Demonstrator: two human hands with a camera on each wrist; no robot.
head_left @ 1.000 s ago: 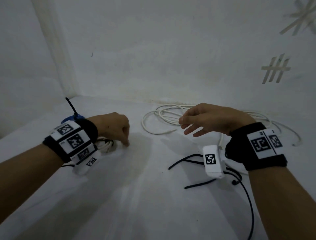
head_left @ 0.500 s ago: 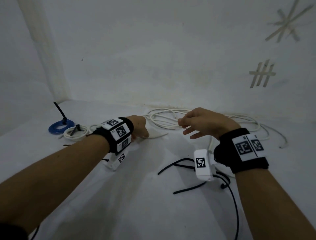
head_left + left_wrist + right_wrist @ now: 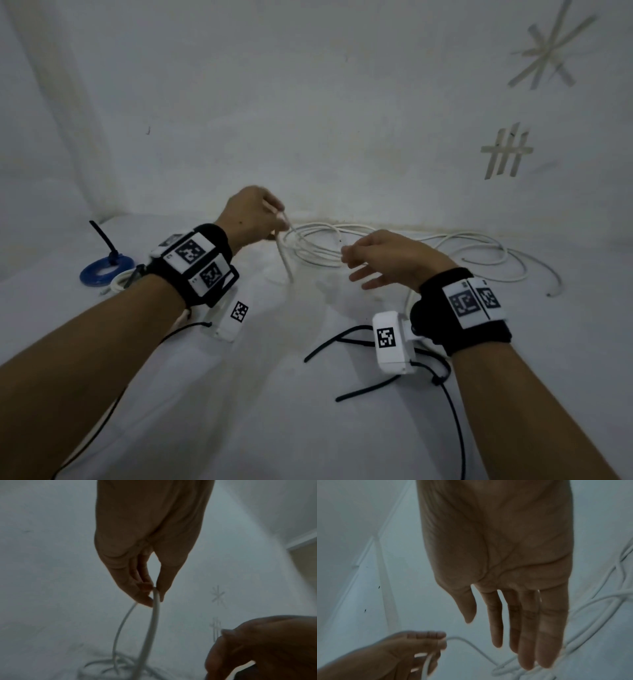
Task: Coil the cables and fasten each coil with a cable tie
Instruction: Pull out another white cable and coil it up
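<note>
**White cable lifted at one end, right hand free**

White cable (image 3: pixel 404 251) sprawls in loose loops on the white table (image 3: pixel 274 411) at about 1 o'clock from the frame's centre in the head view, along the foot of the wall. The left hand (image 3: pixel 251 214) pinches a stretch of it near one end and holds it off the table, at 11 o'clock from the right hand (image 3: pixel 390 262). The right hand hovers over the loops with fingers loosely spread, gripping nothing. Loose black cable ties (image 3: pixel 346 341) lie near the right wrist, toward 5 o'clock. Far out at 9 o'clock sit a blue coil (image 3: pixel 102 270) (a black tie stands up from it) and a small white coil (image 3: pixel 120 281) touching it.

From the left wrist, thumb and fingertips (image 3: pixel 145 600) clamp the cable (image 3: pixel 152 628), which drops to the pile below.

From the right wrist, the palm (image 3: pixel 505 547) faces the camera, fingers straight and apart; the cable (image 3: pixel 599 601) lies at 4 o'clock.
</note>
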